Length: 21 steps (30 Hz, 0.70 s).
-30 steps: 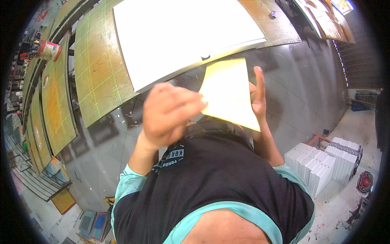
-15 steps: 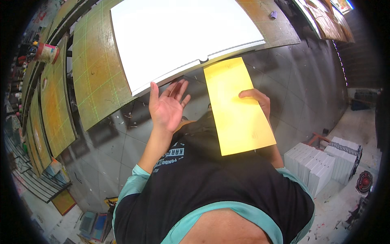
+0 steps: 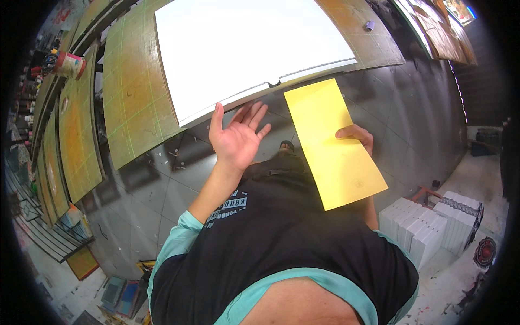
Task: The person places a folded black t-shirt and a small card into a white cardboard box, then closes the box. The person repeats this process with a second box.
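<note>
Fingers of the right hand (image 3: 355,135) pinch a yellow sheet (image 3: 333,143); left hand (image 3: 237,138) fingers spread beneath the white board (image 3: 244,49).

Left hand (image 3: 237,136) raised, palm open and facing up toward the camera, fingers spread and slightly curled, thumb out to the left of the fingers, empty. Left forearm bare, runs down from the wrist to a teal sleeve. Right hand (image 3: 355,135) mostly hidden, only curled fingers showing, wrapped over an edge in a pinch grip, knuckles to the right of the fingertips. Right forearm barely seen below the fingers. Hands well apart.
</note>
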Tool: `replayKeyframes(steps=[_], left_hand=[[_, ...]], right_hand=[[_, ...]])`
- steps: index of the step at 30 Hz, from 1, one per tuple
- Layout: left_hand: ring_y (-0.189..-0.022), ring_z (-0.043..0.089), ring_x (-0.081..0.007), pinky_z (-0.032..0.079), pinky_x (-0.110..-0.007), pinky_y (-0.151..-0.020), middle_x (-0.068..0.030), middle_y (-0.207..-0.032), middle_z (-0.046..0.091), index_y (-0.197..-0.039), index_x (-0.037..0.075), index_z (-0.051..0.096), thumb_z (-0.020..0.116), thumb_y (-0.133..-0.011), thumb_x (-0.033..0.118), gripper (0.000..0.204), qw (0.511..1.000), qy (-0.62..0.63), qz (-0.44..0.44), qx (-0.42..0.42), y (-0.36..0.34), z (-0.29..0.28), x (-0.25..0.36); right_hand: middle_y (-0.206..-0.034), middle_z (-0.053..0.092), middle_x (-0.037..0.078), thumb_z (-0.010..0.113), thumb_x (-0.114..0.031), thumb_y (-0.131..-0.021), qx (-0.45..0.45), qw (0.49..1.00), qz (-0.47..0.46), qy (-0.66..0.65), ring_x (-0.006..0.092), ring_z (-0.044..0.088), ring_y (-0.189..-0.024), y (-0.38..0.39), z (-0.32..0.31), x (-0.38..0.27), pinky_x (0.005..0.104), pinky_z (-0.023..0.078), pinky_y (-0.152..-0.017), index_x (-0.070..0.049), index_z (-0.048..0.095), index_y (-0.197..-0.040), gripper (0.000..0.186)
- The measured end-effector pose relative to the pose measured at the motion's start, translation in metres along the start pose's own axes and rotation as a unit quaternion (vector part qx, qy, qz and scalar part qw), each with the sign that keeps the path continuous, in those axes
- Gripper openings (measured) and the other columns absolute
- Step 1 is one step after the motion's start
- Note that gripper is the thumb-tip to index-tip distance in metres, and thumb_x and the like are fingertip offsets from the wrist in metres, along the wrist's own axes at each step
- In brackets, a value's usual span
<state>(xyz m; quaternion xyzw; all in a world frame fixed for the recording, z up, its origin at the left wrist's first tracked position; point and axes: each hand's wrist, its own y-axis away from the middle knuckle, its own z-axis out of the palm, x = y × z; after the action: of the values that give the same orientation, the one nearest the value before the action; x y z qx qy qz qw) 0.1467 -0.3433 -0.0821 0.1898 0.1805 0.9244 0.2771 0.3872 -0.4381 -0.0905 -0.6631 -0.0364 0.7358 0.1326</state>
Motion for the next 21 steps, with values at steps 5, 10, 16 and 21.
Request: replayKeyframes(steps=[5,10,16,21], left_hand=[[-0.113,0.047,-0.0293,0.032,-0.043,-0.093,-0.0127,-0.121,0.047,-0.11,0.0,0.049,0.061,-0.076,0.052,0.063,0.961,-0.229,0.074,0.133,0.007,-0.041,0.005],[-0.101,0.052,-0.0242,0.038,-0.038,-0.08,-0.0084,-0.109,0.053,-0.108,0.004,0.05,0.06,-0.08,0.043,0.049,0.959,-0.031,0.146,0.243,0.036,-0.052,0.031],[-0.106,0.048,-0.0238,0.036,-0.039,-0.088,-0.0079,-0.111,0.05,-0.118,0.003,0.045,0.059,-0.082,0.038,0.052,0.851,-0.231,0.368,0.294,0.038,-0.044,0.03],[-0.113,0.045,-0.0277,0.036,-0.041,-0.093,-0.0167,-0.119,0.042,-0.128,-0.009,0.029,0.06,-0.08,0.039,0.074,0.946,-0.098,0.192,0.242,0.044,-0.037,0.045]], right_hand=[[-0.069,0.063,0.008,0.073,-0.026,-0.072,0.061,0.998,-0.012,-0.001,0.0127,0.059,-0.058,0.003,-0.003,-0.003,0.0245,0.044,-0.054,-0.001,0.057,-0.075,0.03],[-0.068,0.062,0.007,0.073,-0.025,-0.073,0.059,0.998,-0.003,-0.001,0.0125,0.058,-0.057,0.004,-0.007,0.004,0.0247,0.043,-0.053,-0.001,0.057,-0.076,0.028],[-0.068,0.061,0.008,0.07,-0.019,-0.075,0.043,0.996,-0.029,0.077,0.0139,0.059,-0.058,0.001,0.005,0.005,0.0249,0.045,-0.054,-0.001,0.056,-0.075,0.023],[-0.072,0.061,0.012,0.068,-0.015,-0.075,0.027,0.997,0.008,0.074,0.0152,0.06,-0.061,-0.001,0.009,0.001,0.0253,0.046,-0.056,0.0,0.054,-0.074,0.02]])
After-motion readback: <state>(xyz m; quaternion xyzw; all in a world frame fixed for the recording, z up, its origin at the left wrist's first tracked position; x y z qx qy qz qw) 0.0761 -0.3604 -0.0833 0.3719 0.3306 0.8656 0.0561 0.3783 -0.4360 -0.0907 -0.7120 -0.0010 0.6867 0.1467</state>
